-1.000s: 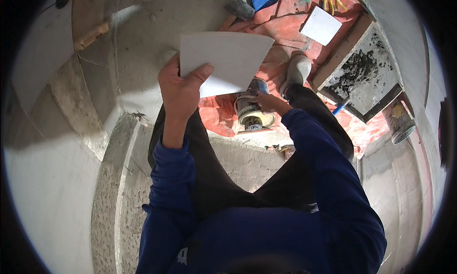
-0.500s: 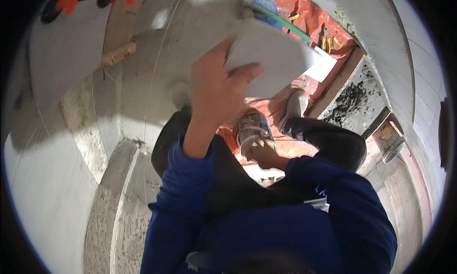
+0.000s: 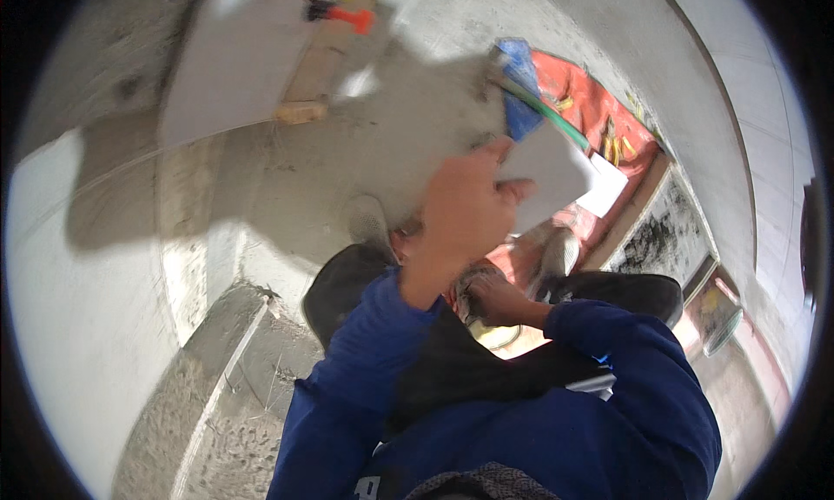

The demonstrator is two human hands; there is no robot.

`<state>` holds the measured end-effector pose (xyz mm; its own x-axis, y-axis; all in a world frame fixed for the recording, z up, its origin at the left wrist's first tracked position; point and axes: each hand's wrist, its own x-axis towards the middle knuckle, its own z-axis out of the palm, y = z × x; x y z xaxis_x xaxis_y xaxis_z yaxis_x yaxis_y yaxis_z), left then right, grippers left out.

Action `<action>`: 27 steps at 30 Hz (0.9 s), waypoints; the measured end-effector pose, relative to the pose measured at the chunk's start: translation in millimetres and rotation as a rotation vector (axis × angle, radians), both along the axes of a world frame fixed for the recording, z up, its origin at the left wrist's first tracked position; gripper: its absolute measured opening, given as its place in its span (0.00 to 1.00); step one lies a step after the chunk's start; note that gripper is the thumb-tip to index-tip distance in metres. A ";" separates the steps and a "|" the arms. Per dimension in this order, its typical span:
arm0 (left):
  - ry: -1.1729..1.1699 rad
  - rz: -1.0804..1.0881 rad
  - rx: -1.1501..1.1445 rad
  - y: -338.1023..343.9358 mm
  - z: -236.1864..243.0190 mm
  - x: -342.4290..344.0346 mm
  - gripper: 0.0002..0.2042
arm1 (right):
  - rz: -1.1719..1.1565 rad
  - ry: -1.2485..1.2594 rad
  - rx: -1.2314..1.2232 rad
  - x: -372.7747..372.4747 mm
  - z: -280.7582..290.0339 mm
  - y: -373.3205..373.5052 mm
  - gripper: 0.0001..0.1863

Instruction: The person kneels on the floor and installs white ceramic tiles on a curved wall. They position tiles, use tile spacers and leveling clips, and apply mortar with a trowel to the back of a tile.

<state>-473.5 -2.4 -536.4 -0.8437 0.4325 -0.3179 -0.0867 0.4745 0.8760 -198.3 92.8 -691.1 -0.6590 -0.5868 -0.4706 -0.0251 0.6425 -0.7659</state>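
My left hand (image 3: 469, 209) is closed on the edge of a white tile (image 3: 547, 174), its thumb lying across the face. The tile is held up in front of me, above the red sheet (image 3: 638, 122). Between my knees, low down, my right hand (image 3: 495, 298) is closed against a dark, rounded object (image 3: 462, 296); its kind and most of its body are hidden by the hand. Just below that hand shows a pale yellow round rim (image 3: 497, 337). Beyond the held tile, a bright white flat piece (image 3: 605, 187) rests on the sheet.
A green-handled tool (image 3: 547, 109) and yellow-handled pliers (image 3: 610, 139) lie on the sheet by a blue piece (image 3: 519, 74). At the right, a wooden-edged tray (image 3: 665, 226) holds dark material. Upper left, red-handled suction cups (image 3: 352, 18) sit near a large pale panel (image 3: 230, 66).
My view has shifted, so the surroundings appear further right and lower. The tile now appears lower and smaller in my left hand. My right hand covers more of the dark object.
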 end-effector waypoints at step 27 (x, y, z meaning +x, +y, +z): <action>0.328 -0.038 -0.121 -46.1 -43.3 28.6 0.16 | -0.890 -0.444 -0.826 -205.3 26.6 121.2 0.33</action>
<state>-444.9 -48.5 -579.7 -0.8935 0.4411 -0.0837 0.2095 0.5745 0.7913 -403.6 213.9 -664.4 -0.8527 -0.2495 -0.4589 0.5216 -0.3582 -0.7744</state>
